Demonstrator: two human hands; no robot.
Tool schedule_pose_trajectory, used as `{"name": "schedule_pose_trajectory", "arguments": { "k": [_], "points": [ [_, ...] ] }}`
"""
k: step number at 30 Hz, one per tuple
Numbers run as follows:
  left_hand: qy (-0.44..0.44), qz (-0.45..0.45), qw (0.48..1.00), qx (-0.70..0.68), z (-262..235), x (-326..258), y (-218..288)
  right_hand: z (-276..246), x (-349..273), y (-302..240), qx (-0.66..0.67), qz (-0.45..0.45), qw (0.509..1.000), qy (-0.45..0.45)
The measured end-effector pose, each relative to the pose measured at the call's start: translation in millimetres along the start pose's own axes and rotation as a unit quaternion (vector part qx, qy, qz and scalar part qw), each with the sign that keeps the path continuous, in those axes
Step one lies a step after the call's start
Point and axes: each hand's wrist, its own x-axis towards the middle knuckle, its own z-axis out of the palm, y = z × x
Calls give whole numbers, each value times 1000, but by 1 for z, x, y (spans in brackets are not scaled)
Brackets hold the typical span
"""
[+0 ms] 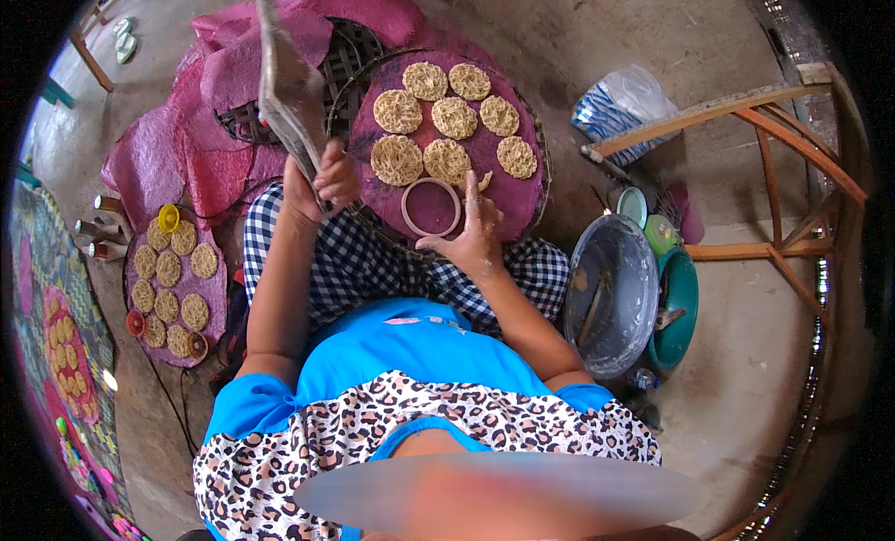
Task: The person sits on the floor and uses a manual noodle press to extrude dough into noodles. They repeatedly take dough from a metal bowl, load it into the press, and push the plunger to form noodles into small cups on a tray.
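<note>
My left hand [322, 182] is closed around the lower end of a flat, whitish, worn board [291, 98], which is raised and tilted on edge. My right hand [477, 235] has thumb and index finger spread beside a pale ring mould [406, 208]. The thumb is at the ring's lower edge, and the index fingertip is close to a round noodle cake [447, 160] and a loose noodle strand [486, 180]. Ring and several noodle cakes lie on a pink plastic sheet [373, 226] over a round woven tray across my lap. Whether the right hand touches the ring, I cannot tell.
More noodle cakes sit on a second pink-covered tray [211, 303] at left. Crumpled pink sheets [200, 159] lie behind it. At right stand a grey basin [611, 294], a green basin [679, 308], a plastic bag [625, 107] and a wooden frame [718, 121].
</note>
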Motion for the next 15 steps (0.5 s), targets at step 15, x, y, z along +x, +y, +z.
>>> {"name": "schedule_pose_trajectory", "arguments": {
  "k": [15],
  "points": [
    [180,23,725,665,44,53,-177,-141,37,15,470,120,826,286]
  ]
}}
